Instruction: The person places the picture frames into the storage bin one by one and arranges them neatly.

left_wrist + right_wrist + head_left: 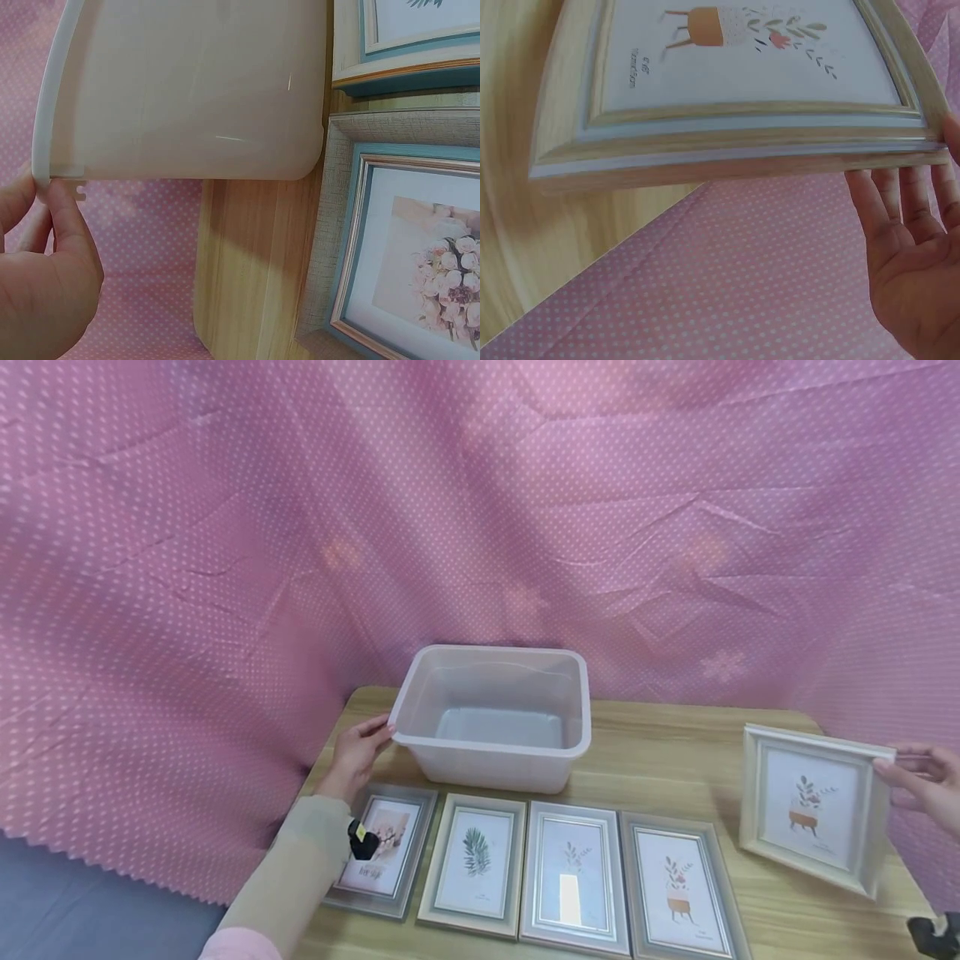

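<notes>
A whitish plastic bin stands on the table, its inside bare. My left hand pinches the bin's rim at the near left corner; in the left wrist view the thumb and fingers clasp that rim. At the right, my right hand grips the upper right edge of a light wooden picture frame, which is tilted up over the table and shows a potted plant print. From the right wrist view, the fingers lie behind the frame's edge and the thumb is at its front.
In a row before the bin lie a grey frame with a flower photo, a leaf-print frame, a silvery frame with glare and a potted-plant frame. Pink dotted cloth hangs behind the wooden table.
</notes>
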A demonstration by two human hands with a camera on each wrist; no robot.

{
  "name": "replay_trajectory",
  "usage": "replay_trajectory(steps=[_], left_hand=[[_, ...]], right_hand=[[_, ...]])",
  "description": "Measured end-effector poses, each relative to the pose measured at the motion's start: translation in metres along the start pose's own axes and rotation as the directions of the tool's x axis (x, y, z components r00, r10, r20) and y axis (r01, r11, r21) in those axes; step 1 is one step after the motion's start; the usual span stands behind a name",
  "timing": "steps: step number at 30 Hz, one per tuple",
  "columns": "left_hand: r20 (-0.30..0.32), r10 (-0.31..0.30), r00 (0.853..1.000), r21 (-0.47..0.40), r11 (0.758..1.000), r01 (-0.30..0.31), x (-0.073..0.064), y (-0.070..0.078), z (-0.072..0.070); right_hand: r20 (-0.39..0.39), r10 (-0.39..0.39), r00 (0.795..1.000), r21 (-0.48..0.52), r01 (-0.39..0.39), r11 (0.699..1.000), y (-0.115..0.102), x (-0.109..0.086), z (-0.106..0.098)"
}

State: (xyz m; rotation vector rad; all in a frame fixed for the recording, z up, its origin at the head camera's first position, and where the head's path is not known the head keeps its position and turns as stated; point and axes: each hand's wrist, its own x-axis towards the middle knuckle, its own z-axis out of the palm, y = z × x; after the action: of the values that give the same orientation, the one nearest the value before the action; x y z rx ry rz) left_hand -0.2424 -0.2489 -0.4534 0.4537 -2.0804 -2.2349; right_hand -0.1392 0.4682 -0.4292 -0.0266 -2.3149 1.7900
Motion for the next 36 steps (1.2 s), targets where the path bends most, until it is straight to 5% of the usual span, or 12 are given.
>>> replay_trajectory(steps=[9,14,19,27,36], left_hand=[[0.006,0.026,1.0,0.005,1.0,-0.026,-0.003,0.0,0.0],[0.026,0.06,0.998,-0.05,0.997,-0.058,-0.006,0.0,0.0],[0.007,0.015,1.0,-0.03,0.999,-0.015,-0.003,0.0,0.0],[0.0,-0.02,1.0,-0.001,1.0,0.02,-0.004,0.005,0.0],[0.02,-0.02,1.0,0.012,1.0,0.019,-0.004,0.004,-0.002]], right_hand=[[-0.012,-0.056,0.998,-0.283,0.05,0.958,-0.036,0.004,0.03],[-0.016,-0.074,0.997,-0.383,0.062,0.922,-0.057,0.005,0.05],[-0.05,-0.079,0.996,-0.419,0.051,0.907,-0.076,0.004,0.073],[-0.178,-0.177,0.968,-0.198,0.141,0.97,-0.105,0.011,0.115],[-0.285,-0.219,0.933,-0.124,0.191,0.974,-0.134,0.014,0.157]])
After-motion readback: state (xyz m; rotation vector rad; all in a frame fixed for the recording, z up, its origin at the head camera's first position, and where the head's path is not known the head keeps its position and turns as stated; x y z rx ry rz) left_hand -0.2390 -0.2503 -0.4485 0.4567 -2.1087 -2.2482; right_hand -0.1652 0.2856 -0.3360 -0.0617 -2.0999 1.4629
